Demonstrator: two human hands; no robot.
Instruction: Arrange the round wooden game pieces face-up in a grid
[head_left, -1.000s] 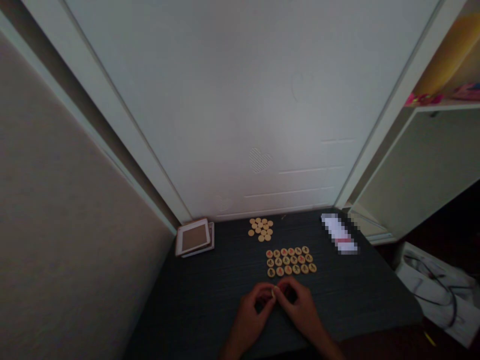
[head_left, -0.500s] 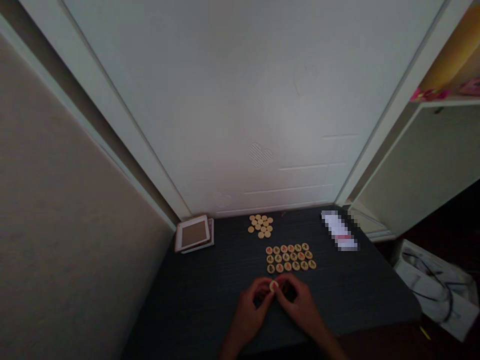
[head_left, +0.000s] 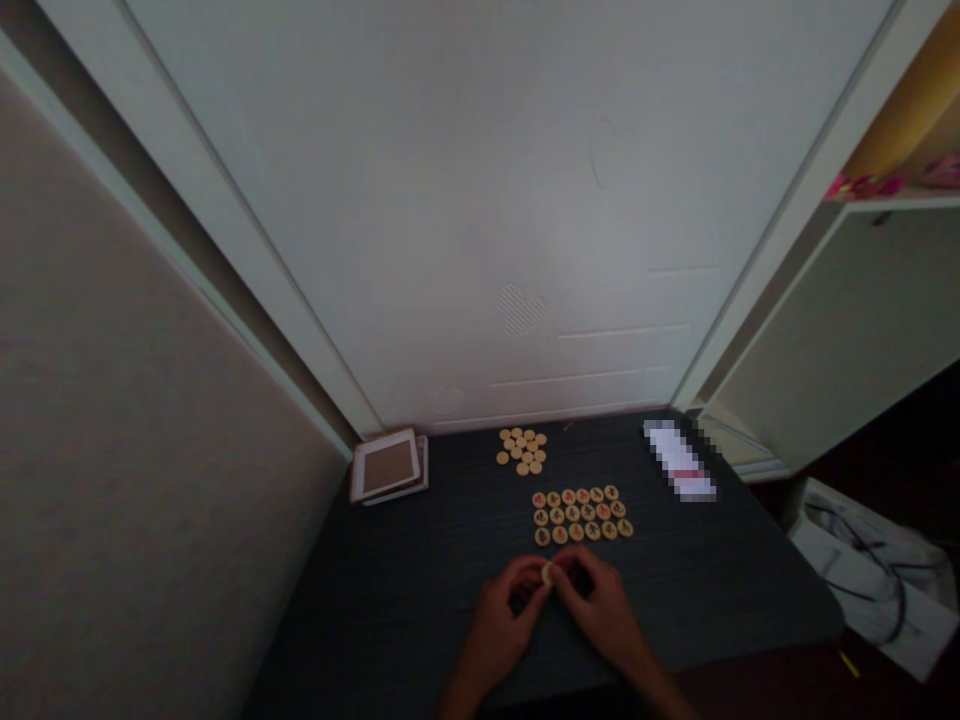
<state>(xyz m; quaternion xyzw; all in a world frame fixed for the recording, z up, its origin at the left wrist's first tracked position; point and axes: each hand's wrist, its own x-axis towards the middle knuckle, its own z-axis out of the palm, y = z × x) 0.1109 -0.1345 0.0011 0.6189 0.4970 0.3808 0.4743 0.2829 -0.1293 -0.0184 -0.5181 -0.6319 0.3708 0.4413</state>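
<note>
My left hand and my right hand meet at the near middle of a dark table. Together their fingertips pinch one small round wooden piece. Just beyond them lie three tidy rows of round wooden pieces, face up with red or dark marks. Farther back sits a loose cluster of plain round pieces.
A white-framed box with a brown top rests at the table's far left corner. A blurred white item lies at the far right. A white panel wall stands behind; a shelf unit and a white bag with cables are to the right.
The hands have stayed together at the same spot, turning the small piece slightly between the fingers. The view shifted a little upward.
</note>
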